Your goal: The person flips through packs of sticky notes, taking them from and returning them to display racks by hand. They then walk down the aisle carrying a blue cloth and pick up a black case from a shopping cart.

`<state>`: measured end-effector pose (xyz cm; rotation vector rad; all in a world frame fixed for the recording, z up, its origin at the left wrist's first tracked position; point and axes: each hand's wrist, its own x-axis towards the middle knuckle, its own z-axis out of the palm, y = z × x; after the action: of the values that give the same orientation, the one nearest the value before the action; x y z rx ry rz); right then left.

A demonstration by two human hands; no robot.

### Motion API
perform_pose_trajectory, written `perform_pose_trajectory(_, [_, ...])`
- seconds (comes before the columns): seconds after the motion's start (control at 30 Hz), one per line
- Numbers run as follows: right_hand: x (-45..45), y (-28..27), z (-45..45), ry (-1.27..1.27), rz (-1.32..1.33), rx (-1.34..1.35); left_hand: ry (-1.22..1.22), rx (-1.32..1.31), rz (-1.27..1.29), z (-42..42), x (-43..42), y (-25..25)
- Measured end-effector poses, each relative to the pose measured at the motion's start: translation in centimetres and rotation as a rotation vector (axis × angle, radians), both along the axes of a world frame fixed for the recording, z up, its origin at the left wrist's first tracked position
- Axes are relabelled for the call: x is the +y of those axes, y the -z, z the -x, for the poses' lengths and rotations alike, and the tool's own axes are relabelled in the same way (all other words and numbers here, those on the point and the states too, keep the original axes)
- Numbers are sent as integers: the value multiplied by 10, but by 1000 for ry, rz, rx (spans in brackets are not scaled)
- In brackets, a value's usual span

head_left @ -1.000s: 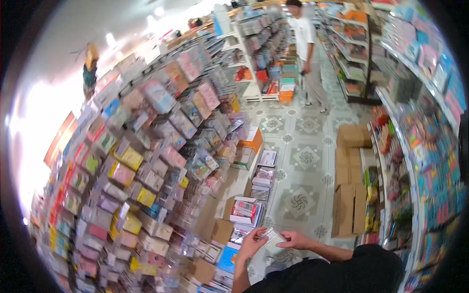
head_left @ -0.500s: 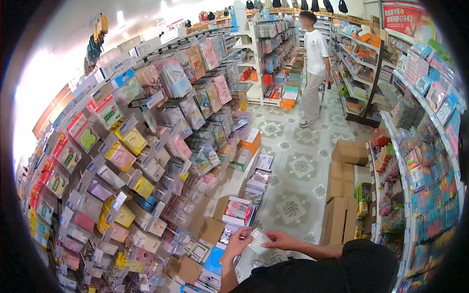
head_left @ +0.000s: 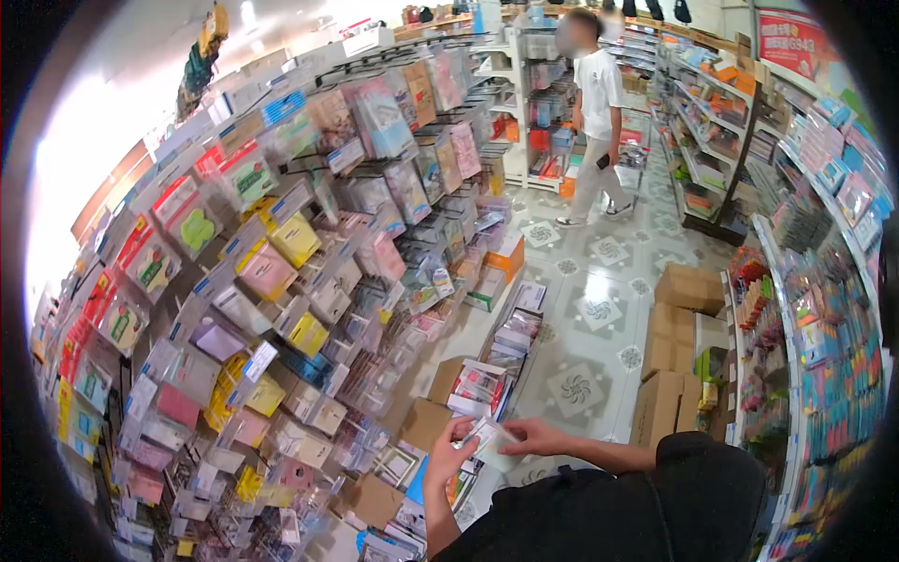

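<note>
Low in the head view, a small flat packet (head_left: 496, 444), white and pale green with a shiny clear wrapper, is held in front of my body. My left hand (head_left: 451, 453) is closed on its left edge. From the other side, my right hand (head_left: 536, 437) pinches its right edge between thumb and fingers. Print on the packet is too small to read. Just beyond my hands lies an open carton of packaged goods (head_left: 478, 382) on the floor.
A tall rack of hanging sticky-note packs and stationery (head_left: 309, 234) lines the left. Cardboard boxes (head_left: 667, 403) stand at the right beside a stocked shelf (head_left: 805, 365). A person in a white shirt (head_left: 597, 94) is farther down the tiled aisle (head_left: 599, 309).
My view has shifted slightly, so the racks appear farther right. The person in the aisle has taken a step and now faces more leftward. Both hands still hold the packet.
</note>
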<state>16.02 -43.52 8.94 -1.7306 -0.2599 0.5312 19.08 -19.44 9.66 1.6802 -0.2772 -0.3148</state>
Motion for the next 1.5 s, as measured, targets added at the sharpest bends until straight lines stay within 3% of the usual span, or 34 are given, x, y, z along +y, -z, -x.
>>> perform_pose_trajectory(0.07, [6,6,-7,-43,156,-125,-16,-11,-8,4,11,4])
perform_pose_trajectory(0.4, [14,-27,-46,-308,130,-319,-281,-23,-115,25,25,-1])
perform_pose_trajectory(0.47, [3,-34,-54,-324,72,-305,-307,-31,-40,23,11,0])
perform_pose_trajectory(0.6, [-33,-10,-78,-347,46,-186,-381,-85,-128,-3,-40,-17])
perform_pose_trajectory(0.7, [-58,-5,-92,-201,-174,-94,-402,-25,-141,-25,-78,-30])
perform_pose_trajectory(0.97, [-122,6,-122,-122,-406,70,-300,-84,-141,-77,-150,-43])
perform_pose_trajectory(1.2, [-157,9,-141,-188,-450,145,-412,-21,-91,-83,-190,-25])
perform_pose_trajectory(1.33, [-166,20,-149,-254,-387,180,-499,-57,-250,-74,-199,-26])
perform_pose_trajectory(1.47, [-165,28,-148,-297,-422,204,-500,-74,-212,-66,-198,-23])
perform_pose_trajectory(1.5, [-165,27,-148,-297,-440,195,-465,14,-76,-67,-192,-10])
